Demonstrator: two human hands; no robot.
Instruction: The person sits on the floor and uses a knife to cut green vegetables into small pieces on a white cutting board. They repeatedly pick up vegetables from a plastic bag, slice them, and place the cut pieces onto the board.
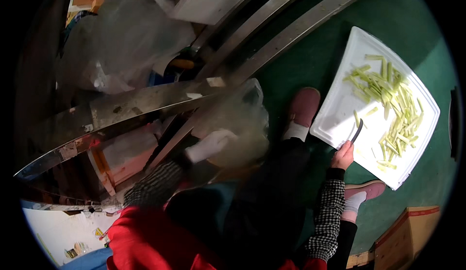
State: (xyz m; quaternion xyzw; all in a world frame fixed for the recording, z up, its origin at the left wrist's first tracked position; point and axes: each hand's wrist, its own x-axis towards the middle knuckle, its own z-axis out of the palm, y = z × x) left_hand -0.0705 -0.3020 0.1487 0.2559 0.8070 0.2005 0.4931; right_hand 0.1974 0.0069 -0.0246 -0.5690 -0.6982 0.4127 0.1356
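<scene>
My left hand (213,145), in a white glove, is at a clear plastic bag (247,124) with pale green contents. Blur hides whether its fingers grip the plastic. Bare and to the right, my right hand (343,155) holds a small knife (358,131) with a dark blade, pointing away from me over the near edge of a white plastic board (335,113). Cut pale green vegetable sticks (400,119) lie spread across the board's far and right parts, and a few small pieces lie near the blade. The board rests on the green floor (298,66).
Metal frame rails (284,37) and a worn metal edge (120,113) run along my left. Behind them hangs a large translucent plastic sheet or bag (123,40). My pink shoes (305,104) flank the board's near side. A cardboard box (407,233) stands at lower right.
</scene>
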